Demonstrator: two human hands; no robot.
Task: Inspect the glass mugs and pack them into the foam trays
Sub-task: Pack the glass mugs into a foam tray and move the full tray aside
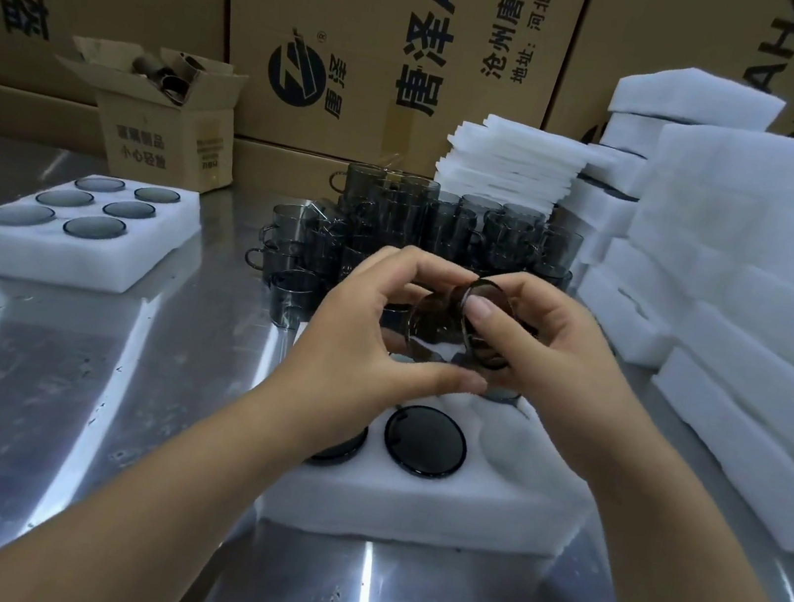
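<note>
A smoky glass mug (438, 325) lies tilted on its side between both hands, above the near foam tray (409, 505). My left hand (369, 333) grips it from the left with fingers curled over the top and thumb underneath. My right hand (528, 342) holds its right end, thumb pressed on the round base. The tray has a mug (426, 440) seated base-up in a hole, another (340, 448) partly hidden by my left wrist, and an empty hole at the right. A pile of loose mugs (427, 227) stands behind.
A filled foam tray (81, 245) with several mugs sits at the left on the steel table (107, 411). Stacks of foam trays (761, 285) and foam sheets (510, 162) rise at the right. A small open carton (172, 130) and large cartons (374, 37) line the back.
</note>
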